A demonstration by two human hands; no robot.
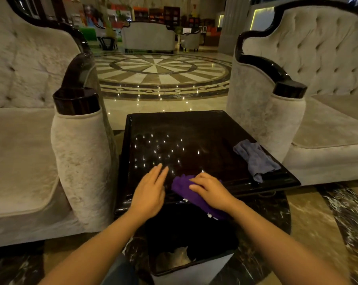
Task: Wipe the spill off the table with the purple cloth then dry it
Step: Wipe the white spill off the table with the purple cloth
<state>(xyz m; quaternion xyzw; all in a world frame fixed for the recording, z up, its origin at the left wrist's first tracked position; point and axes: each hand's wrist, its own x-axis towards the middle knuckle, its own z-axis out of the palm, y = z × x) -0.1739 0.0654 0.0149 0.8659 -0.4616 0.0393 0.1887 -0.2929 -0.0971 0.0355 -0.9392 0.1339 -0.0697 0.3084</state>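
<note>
A glossy black side table [194, 128] stands between two sofas. The purple cloth [182, 187] lies crumpled at the table's near edge and hangs partly over it. My right hand [211, 191] presses down on top of the cloth with curled fingers. Just left of the cloth, my left hand [151, 189] rests flat on the table with straight, slightly spread fingers and holds nothing. A grey-blue cloth [256, 159] lies bunched at the table's right edge. I cannot make out the spill among the light reflections on the tabletop.
A cream tufted sofa arm [79, 153] stands close on the left and another sofa [287, 124] on the right. A black bin [186, 243] with crumpled paper in it sits under the table's near edge. Polished marble floor [163, 75] stretches beyond.
</note>
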